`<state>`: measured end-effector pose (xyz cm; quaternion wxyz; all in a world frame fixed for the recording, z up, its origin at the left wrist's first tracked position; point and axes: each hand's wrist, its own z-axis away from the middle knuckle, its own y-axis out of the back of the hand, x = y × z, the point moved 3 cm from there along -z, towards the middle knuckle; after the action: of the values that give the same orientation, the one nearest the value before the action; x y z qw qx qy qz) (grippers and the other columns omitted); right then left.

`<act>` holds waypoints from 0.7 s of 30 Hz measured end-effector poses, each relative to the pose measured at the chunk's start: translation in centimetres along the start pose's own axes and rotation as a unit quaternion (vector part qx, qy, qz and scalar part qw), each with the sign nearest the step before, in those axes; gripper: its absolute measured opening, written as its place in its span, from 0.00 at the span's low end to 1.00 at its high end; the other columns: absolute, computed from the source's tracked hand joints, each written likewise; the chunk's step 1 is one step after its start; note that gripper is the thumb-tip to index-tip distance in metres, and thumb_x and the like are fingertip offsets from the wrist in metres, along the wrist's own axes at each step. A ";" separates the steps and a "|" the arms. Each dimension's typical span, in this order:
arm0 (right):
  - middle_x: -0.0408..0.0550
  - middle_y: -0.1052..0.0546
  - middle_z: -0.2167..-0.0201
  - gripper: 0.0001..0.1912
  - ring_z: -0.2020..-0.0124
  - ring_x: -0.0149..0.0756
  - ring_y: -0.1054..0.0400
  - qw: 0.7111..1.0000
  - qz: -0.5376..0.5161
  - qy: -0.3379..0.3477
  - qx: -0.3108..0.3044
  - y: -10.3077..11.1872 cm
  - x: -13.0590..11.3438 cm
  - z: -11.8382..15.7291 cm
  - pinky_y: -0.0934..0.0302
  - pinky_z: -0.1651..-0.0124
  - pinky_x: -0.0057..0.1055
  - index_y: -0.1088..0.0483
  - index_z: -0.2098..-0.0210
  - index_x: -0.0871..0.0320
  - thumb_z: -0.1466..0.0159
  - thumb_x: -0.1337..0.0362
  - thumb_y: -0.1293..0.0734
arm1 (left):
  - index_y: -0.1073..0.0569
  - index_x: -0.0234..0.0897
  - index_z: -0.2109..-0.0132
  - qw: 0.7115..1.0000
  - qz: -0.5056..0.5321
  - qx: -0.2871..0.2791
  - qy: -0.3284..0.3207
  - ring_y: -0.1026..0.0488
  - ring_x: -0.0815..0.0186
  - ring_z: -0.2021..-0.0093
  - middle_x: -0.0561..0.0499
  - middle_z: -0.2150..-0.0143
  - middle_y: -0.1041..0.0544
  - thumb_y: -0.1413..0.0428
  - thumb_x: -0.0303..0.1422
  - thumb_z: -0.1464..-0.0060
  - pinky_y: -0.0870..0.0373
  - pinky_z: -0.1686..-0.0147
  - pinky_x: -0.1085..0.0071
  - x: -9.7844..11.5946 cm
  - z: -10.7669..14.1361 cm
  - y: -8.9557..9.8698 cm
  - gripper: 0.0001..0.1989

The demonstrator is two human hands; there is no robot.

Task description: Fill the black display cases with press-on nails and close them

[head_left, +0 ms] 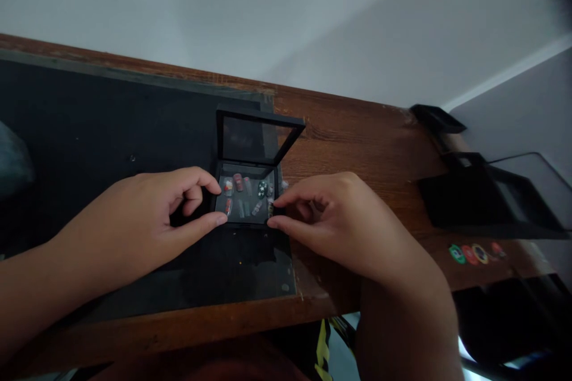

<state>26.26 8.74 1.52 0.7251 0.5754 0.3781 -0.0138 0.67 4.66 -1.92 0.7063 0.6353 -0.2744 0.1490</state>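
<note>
Wood tbl (pixel 339 131) holds blk mat (pixel 111 131) w/ open case (pixel 250 162).

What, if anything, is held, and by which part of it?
Open black case, if anything: left hand has fingertips at its base's left edge, right hand at the right edge. Held or merely touched can't be told.

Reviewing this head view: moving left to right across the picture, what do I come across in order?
Greyish object at the left edge → left hand → open black case → right hand → green round piece → red round piece → yellow-rimmed round piece.
</note>
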 end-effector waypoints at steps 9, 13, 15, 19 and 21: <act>0.38 0.18 0.75 0.03 0.75 0.30 0.29 1.000 0.003 0.002 0.006 0.0 -0.1 0.1 0.45 0.70 0.32 0.12 0.63 0.52 0.36 0.64 0.17 | 0.18 0.50 0.53 1.000 -0.003 -0.012 -0.003 0.30 0.64 0.80 0.58 0.76 0.27 0.40 0.54 0.37 0.38 0.78 0.65 -0.3 0.0 -0.2 0.17; 0.38 0.18 0.75 0.03 0.74 0.31 0.29 1.000 0.002 0.002 0.004 -0.1 -0.2 0.1 0.44 0.70 0.32 0.12 0.62 0.52 0.35 0.64 0.18 | 0.17 0.50 0.48 1.000 -0.004 -0.022 -0.005 0.28 0.64 0.79 0.58 0.75 0.26 0.41 0.54 0.36 0.38 0.77 0.66 -0.1 0.0 -0.1 0.19; 0.38 0.17 0.74 0.02 0.74 0.31 0.29 1.000 0.003 0.002 0.001 -0.1 -0.2 0.2 0.45 0.70 0.33 0.12 0.63 0.52 0.35 0.64 0.18 | 0.17 0.49 0.47 1.000 -0.007 -0.027 -0.005 0.28 0.64 0.79 0.58 0.75 0.26 0.41 0.53 0.36 0.38 0.77 0.66 0.0 0.0 0.0 0.20; 0.38 0.18 0.75 0.03 0.74 0.31 0.29 1.000 0.010 0.000 -0.002 -0.2 -0.1 0.2 0.46 0.70 0.33 0.14 0.66 0.52 0.35 0.64 0.18 | 0.16 0.49 0.46 0.999 -0.004 -0.030 -0.012 0.30 0.65 0.80 0.58 0.76 0.27 0.41 0.52 0.34 0.38 0.77 0.67 0.1 -0.1 0.0 0.19; 0.38 0.18 0.75 0.03 0.74 0.31 0.29 1.000 0.011 -0.003 -0.002 -0.1 -0.1 0.1 0.47 0.70 0.33 0.14 0.66 0.52 0.36 0.64 0.18 | 0.16 0.49 0.45 0.999 -0.002 -0.029 -0.019 0.30 0.66 0.80 0.59 0.76 0.28 0.41 0.51 0.34 0.38 0.77 0.68 0.2 -0.1 0.0 0.19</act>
<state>26.15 8.55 1.48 0.7277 0.5779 0.3693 -0.0069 0.82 4.73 -1.79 0.7194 0.6182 -0.2900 0.1275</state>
